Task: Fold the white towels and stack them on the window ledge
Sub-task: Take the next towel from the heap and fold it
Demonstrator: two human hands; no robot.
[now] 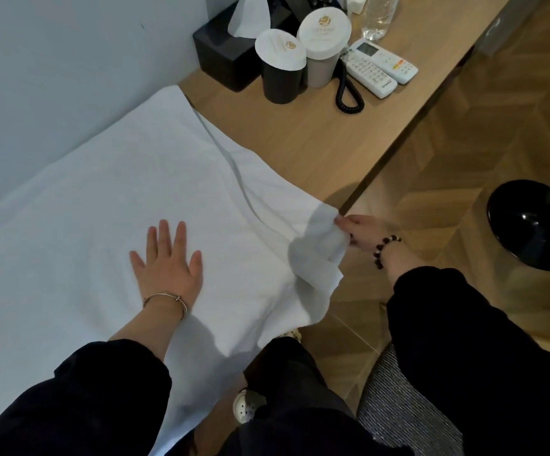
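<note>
Lying spread across the wooden tabletop [300,136], a white towel [119,192], likely soft, light and limp, is pressed down by the flat-palmed left hand [168,261] while the right hand [362,232] pinches its lifted corner at the edge, a sensible hold for folding.

White towel [109,192] flat on ledge [316,139]

You're in a hotel room: the desk [316,143] carries a black cup [281,82] and a beige cup [322,69] under logo-printed paper covers, a tissue box [221,57], a coiled telephone cord [346,93] and a white remote control [387,62].
</note>
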